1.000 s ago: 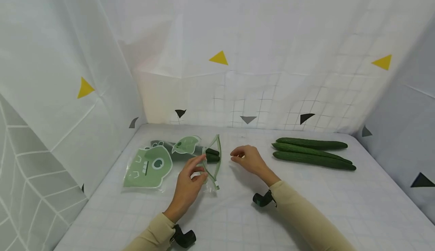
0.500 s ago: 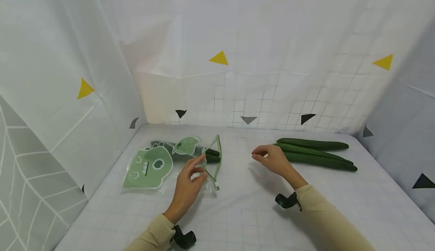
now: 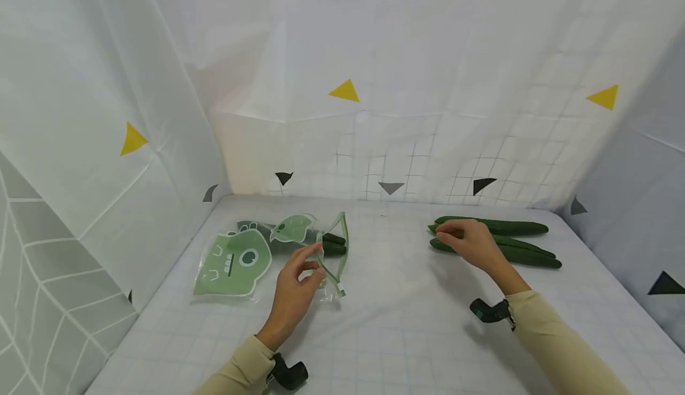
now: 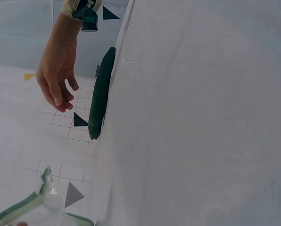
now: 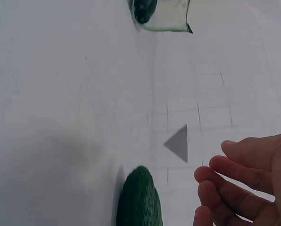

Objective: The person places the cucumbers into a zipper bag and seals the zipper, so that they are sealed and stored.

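Note:
In the head view, my left hand [image 3: 295,288] is at the mouth of a clear zip bag [image 3: 248,258] with green monster prints, thumb and fingers pinching its near rim. The mouth gapes towards the right, edged by a green zip strip [image 3: 344,246]. Inside lie two cucumbers [image 3: 334,245], their ends showing at the opening. My right hand [image 3: 473,243] hovers over the left ends of three cucumbers [image 3: 527,257] lying side by side on the right. Its fingers are loosely bent with nothing between them; in the right wrist view, thumb and fingers stand apart beside a cucumber end [image 5: 139,200].
A white sheet with a faint grid covers the table [image 3: 374,335]. White sheet walls [image 3: 428,85] rise at the back and both sides, marked with yellow and dark triangles. A small black camera [image 3: 291,376] is strapped at each wrist.
My right hand has moved right, from near the bag's mouth to over the three cucumbers. My left hand and the bag have stayed in place.

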`<control>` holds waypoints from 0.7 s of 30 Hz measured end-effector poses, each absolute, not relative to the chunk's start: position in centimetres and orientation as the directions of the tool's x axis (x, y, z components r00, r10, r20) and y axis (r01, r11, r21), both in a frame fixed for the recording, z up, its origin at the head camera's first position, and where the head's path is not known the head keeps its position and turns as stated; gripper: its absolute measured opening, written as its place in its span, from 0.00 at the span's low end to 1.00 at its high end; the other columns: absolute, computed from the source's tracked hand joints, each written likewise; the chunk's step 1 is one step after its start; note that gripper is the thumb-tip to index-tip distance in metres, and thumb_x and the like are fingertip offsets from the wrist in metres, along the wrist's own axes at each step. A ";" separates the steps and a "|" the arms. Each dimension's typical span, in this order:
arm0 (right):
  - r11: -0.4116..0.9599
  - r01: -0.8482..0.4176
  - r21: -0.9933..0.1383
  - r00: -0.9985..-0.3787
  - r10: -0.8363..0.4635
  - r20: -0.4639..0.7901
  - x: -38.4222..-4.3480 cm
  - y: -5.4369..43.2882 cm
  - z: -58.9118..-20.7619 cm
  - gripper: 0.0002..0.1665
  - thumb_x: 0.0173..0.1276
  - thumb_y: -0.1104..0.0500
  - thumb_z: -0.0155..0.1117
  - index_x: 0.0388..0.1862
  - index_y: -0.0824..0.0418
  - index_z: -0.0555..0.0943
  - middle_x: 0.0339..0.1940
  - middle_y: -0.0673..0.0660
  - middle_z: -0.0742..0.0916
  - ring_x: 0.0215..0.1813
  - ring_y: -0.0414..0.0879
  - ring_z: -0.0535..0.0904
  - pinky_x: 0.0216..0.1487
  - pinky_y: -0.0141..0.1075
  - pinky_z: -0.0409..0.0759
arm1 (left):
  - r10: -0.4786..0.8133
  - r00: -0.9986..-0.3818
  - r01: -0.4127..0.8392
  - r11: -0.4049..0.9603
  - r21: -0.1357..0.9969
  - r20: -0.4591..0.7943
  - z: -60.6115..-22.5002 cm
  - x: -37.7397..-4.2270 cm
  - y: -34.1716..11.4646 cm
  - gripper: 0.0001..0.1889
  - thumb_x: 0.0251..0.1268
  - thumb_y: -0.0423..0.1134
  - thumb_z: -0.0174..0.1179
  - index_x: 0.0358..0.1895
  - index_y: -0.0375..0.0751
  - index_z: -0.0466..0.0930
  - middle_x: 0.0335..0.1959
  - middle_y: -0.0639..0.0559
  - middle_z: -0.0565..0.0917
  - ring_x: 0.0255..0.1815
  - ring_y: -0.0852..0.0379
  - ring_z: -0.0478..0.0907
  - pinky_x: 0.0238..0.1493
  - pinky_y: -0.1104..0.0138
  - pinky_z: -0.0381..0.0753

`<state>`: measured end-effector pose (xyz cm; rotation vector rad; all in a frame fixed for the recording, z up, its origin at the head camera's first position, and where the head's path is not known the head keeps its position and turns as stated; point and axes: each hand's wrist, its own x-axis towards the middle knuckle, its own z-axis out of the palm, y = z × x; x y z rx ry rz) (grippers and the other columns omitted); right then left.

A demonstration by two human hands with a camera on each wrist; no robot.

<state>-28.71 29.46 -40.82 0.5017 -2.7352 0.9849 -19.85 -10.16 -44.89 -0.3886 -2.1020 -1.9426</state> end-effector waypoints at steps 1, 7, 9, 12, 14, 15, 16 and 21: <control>0.729 -0.377 -0.572 -0.923 -0.247 0.294 -28.7 29.9 -40.8 0.15 0.77 0.53 0.67 0.54 0.61 0.88 0.48 0.57 0.90 0.49 0.55 0.85 0.41 0.48 0.82 | 0.022 -0.933 0.361 0.074 0.930 0.360 -44.9 -19.9 -10.2 0.28 0.71 0.24 0.62 0.70 0.53 0.79 0.65 0.48 0.77 0.54 0.46 0.79 0.49 0.66 0.82; 0.783 -0.357 -0.509 -0.922 -0.209 0.326 -28.6 32.4 -40.7 0.18 0.78 0.53 0.66 0.56 0.64 0.87 0.49 0.61 0.89 0.51 0.61 0.83 0.46 0.57 0.80 | 0.013 -0.932 0.361 0.071 0.930 0.361 -44.9 -20.0 -10.2 0.27 0.71 0.25 0.63 0.69 0.52 0.80 0.65 0.48 0.78 0.54 0.46 0.80 0.49 0.66 0.81; 0.798 -0.340 -0.498 -0.926 -0.191 0.325 -28.6 33.3 -40.6 0.18 0.78 0.54 0.66 0.56 0.65 0.87 0.49 0.63 0.89 0.52 0.63 0.83 0.47 0.59 0.80 | 0.012 -0.931 0.364 0.072 0.929 0.364 -44.9 -20.0 -10.2 0.27 0.72 0.25 0.63 0.69 0.52 0.80 0.65 0.48 0.78 0.54 0.46 0.80 0.50 0.66 0.81; 0.820 -0.319 -0.476 -0.931 -0.177 0.319 -28.7 35.0 -40.6 0.18 0.78 0.55 0.66 0.57 0.67 0.86 0.50 0.67 0.88 0.52 0.66 0.82 0.47 0.61 0.79 | 0.014 -0.929 0.369 0.074 0.927 0.369 -44.9 -19.9 -10.2 0.27 0.72 0.26 0.63 0.69 0.52 0.79 0.65 0.48 0.78 0.54 0.46 0.80 0.50 0.66 0.81; 0.835 -0.304 -0.459 -0.934 -0.167 0.314 -28.7 36.2 -40.7 0.19 0.78 0.56 0.65 0.57 0.69 0.85 0.50 0.68 0.88 0.52 0.67 0.82 0.47 0.62 0.78 | 0.018 -0.928 0.373 0.072 0.925 0.373 -44.9 -19.9 -10.1 0.27 0.72 0.26 0.63 0.70 0.52 0.79 0.65 0.47 0.78 0.54 0.46 0.80 0.49 0.66 0.82; 0.841 -0.296 -0.452 -0.936 -0.162 0.312 -28.7 36.8 -40.8 0.19 0.78 0.56 0.65 0.58 0.69 0.85 0.50 0.69 0.88 0.52 0.68 0.82 0.47 0.63 0.78 | 0.019 -0.928 0.374 0.072 0.925 0.373 -44.9 -19.9 -10.1 0.27 0.72 0.25 0.63 0.70 0.52 0.79 0.65 0.47 0.78 0.54 0.45 0.80 0.49 0.66 0.82; 0.848 -0.284 -0.447 -0.940 -0.155 0.304 -28.7 37.4 -40.9 0.19 0.78 0.56 0.65 0.58 0.70 0.85 0.50 0.70 0.87 0.52 0.69 0.81 0.47 0.63 0.78 | 0.020 -0.928 0.373 0.071 0.925 0.373 -44.9 -19.9 -10.1 0.27 0.72 0.25 0.63 0.70 0.52 0.79 0.65 0.47 0.78 0.53 0.45 0.80 0.49 0.66 0.82; 0.873 -0.226 -0.432 -0.958 -0.120 0.260 -28.5 40.1 -41.1 0.21 0.78 0.55 0.64 0.58 0.72 0.83 0.52 0.73 0.86 0.54 0.73 0.79 0.48 0.66 0.76 | 0.020 -0.932 0.363 0.070 0.929 0.363 -44.7 -19.8 -10.1 0.27 0.72 0.25 0.62 0.70 0.52 0.78 0.65 0.48 0.78 0.54 0.46 0.80 0.50 0.66 0.82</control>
